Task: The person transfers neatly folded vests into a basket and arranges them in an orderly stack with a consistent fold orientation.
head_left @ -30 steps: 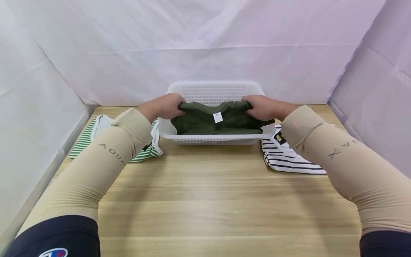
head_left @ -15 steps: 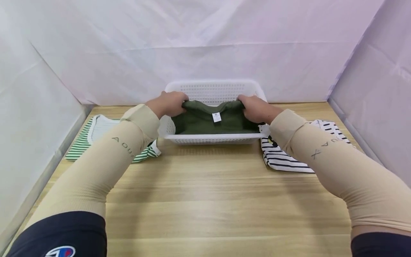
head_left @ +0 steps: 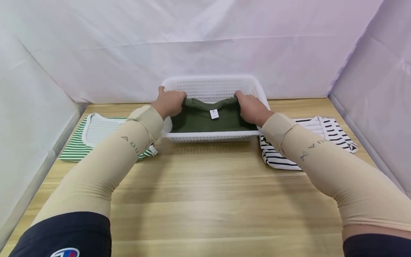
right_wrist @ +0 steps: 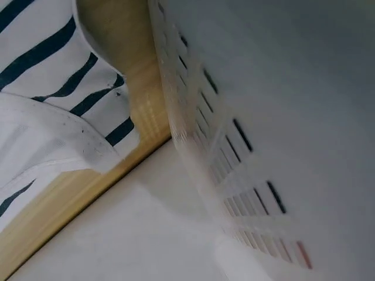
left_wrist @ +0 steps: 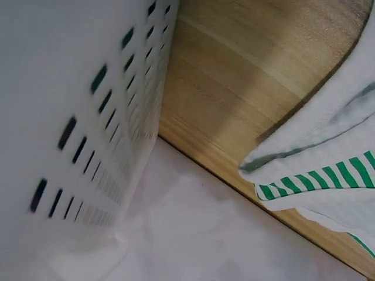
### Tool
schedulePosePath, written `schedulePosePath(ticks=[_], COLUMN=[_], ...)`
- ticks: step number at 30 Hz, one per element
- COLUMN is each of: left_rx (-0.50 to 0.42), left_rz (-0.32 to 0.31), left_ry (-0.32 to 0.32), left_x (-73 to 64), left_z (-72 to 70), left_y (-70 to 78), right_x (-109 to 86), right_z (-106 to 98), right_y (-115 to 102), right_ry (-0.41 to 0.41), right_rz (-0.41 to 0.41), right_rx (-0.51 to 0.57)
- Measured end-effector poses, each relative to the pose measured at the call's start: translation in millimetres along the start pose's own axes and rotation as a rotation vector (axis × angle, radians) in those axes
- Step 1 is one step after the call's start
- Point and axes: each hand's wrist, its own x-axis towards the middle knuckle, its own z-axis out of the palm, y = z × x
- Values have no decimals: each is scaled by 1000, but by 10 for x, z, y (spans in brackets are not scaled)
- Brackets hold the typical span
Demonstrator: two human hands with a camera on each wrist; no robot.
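A dark green garment (head_left: 205, 123) with a white tag (head_left: 214, 114) at its neckline lies inside a white plastic basket (head_left: 212, 137). My left hand (head_left: 171, 102) grips its upper left edge, and my right hand (head_left: 252, 108) pinches the upper right edge. The garment's lower part is hidden behind the basket's front wall. Neither hand shows in the wrist views; there the basket's slotted side wall fills much of the left wrist view (left_wrist: 105, 117) and the right wrist view.
Left of the basket lies a green-and-white striped shirt (head_left: 77, 144), partly under my left forearm. A black-and-white striped shirt (head_left: 282, 162) lies on the right, partly covered by my right forearm. White sheeting (head_left: 205, 43) walls the wooden table (head_left: 205, 200) at the back and sides.
Both hands have moved inward and slightly lower into the basket, still holding the green garment, which now spans less widely. More of the black-striped shirt shows.
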Motion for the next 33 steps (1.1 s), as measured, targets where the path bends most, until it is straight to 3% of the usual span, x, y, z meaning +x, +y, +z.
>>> schedulePosePath(ticks=[5, 12, 18, 23, 27, 33], left_rx=[41, 116, 119, 136, 173, 310], left_rz=[-10, -59, -76, -69, -56, -18], left_ry=[42, 111, 106, 150, 156, 147], left_x=[7, 53, 39, 38, 16, -62], left_z=[93, 139, 138, 153, 196, 169], left_y=[-4, -15, -17, -28, -17, 33], right_x=[-19, -11, -17, -17, -35, 10], right_z=[9, 10, 40, 48, 64, 78], right_y=[-34, -42, -38, -42, -39, -71], right_ry=[20, 200, 148, 125, 148, 272], right_rz=[-3, -36, -28, -34, -102, -306], right_rx=[-4, 2, -30, -105, -196, -333])
